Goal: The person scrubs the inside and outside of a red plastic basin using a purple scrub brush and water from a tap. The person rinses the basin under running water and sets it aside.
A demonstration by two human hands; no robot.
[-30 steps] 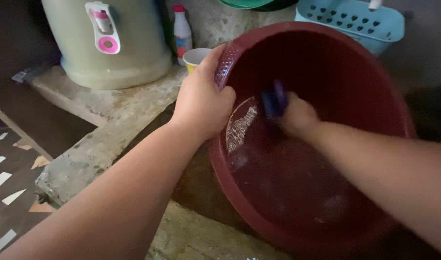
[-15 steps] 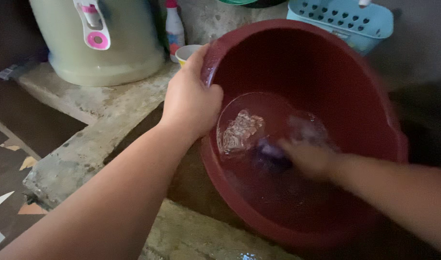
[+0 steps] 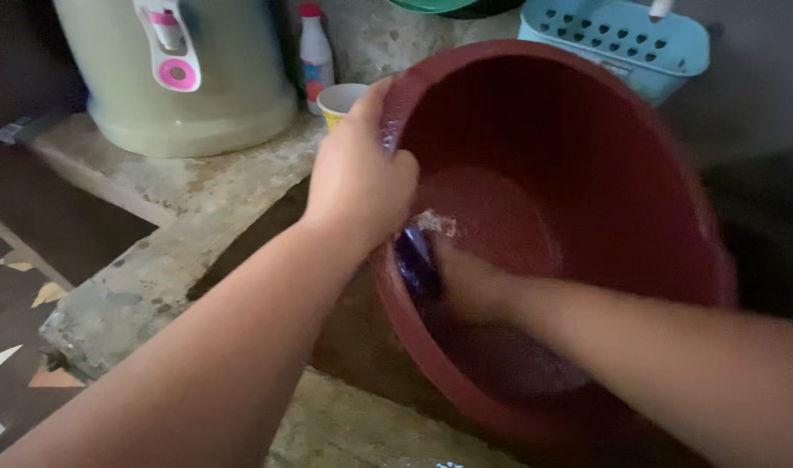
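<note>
A large dark red plastic basin [image 3: 639, 165] stands tilted toward me over a concrete ledge. My left hand [image 3: 360, 178] grips its left rim, thumb inside. Inside the basin, my right hand [image 3: 471, 282] presses a dark blue scrubber [image 3: 414, 258] against the left inner wall, just under my left hand. A patch of white foam [image 3: 431, 223] clings to the wall beside the scrubber.
On the rough concrete ledge [image 3: 154, 269] stand a pale green appliance [image 3: 180, 69] with a pink and white handle, a small white bottle [image 3: 314, 56] and a yellow-and-white cup [image 3: 340, 102]. A light blue perforated basket [image 3: 617, 39] hangs behind the basin. Patterned floor tiles [image 3: 2, 347] lie at the lower left.
My right hand with the scrubber has swept from the basin's back wall, across the bottom, to the left inner wall. My left hand has kept its hold on the rim.
</note>
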